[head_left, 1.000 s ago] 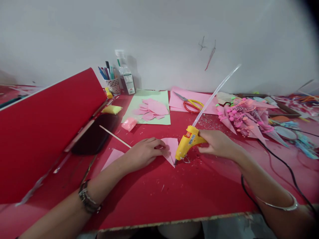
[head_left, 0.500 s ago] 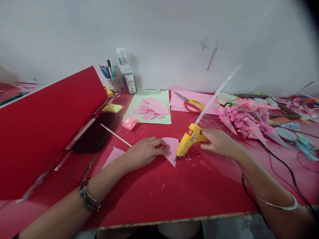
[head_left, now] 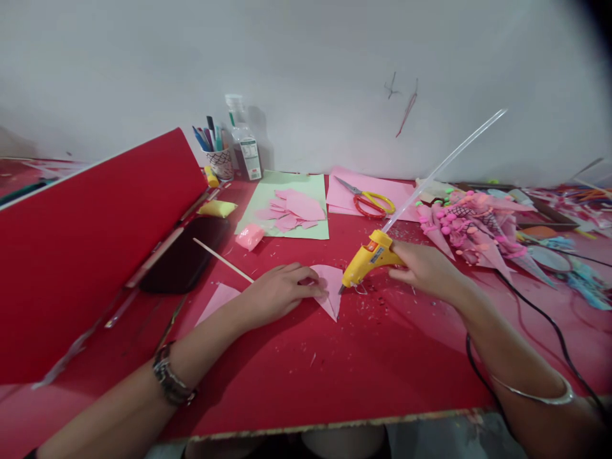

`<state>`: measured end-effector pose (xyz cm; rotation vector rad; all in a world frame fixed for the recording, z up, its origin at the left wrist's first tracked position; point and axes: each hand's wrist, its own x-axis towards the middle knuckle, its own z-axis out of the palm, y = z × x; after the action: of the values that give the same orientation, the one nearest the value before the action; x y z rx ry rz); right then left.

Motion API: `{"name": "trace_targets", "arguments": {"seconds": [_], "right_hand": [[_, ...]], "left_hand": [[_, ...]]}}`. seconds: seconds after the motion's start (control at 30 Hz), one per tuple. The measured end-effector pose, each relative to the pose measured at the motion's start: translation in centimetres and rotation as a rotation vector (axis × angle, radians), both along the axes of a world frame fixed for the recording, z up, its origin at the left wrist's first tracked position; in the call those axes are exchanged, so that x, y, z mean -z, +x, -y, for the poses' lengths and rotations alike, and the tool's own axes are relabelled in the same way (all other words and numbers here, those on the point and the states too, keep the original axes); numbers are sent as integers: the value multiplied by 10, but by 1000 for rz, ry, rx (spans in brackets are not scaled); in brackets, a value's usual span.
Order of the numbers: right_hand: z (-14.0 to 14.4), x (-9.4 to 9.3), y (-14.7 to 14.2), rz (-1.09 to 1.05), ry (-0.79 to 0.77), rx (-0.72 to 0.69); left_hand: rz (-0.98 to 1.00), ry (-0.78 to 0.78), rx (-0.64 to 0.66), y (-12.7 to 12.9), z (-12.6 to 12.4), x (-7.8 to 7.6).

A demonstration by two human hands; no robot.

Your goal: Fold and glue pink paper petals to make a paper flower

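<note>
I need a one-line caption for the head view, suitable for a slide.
Left hand pins a pink paper piece on the red table while the right hand touches a yellow glue gun to its edge.

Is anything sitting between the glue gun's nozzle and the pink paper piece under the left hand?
Nothing visible does. The glue gun in the right hand has its nozzle at the pink paper piece, whose right edge lies uncovered beside the left hand.

My table (head_left: 382, 376) was covered in red. On it lay a green sheet (head_left: 301, 191) with pink scraps, pink paper (head_left: 373, 186) under scissors (head_left: 370, 201), paper cones (head_left: 468, 223), a pen cup (head_left: 220, 162) and a wooden stick (head_left: 222, 260).
</note>
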<state>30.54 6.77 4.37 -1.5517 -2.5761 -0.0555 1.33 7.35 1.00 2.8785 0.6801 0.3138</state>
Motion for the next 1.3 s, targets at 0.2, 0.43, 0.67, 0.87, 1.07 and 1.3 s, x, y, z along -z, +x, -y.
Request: {"name": "trace_targets", "arguments": {"seconds": [0.2,0.43,0.67,0.87,1.07,1.3], "right_hand": [[-4,2,4,15,26,61],[-7,5,9,46,83,96],[-9,6,10,73,114,141],[-11,7,8,51,132,192],[-22,21,12,-141,215,370],[-32,34,19,-259,74,258]], "left_hand": [[37,5,-5,0,0,1],[31,-19,-3,0,0,0],[31,-30,-16,0,1,0],[15,-33,-19,0,1,0],[26,-23,-71,1,4,-1],[104,70,-504,4,6,-3]]}}
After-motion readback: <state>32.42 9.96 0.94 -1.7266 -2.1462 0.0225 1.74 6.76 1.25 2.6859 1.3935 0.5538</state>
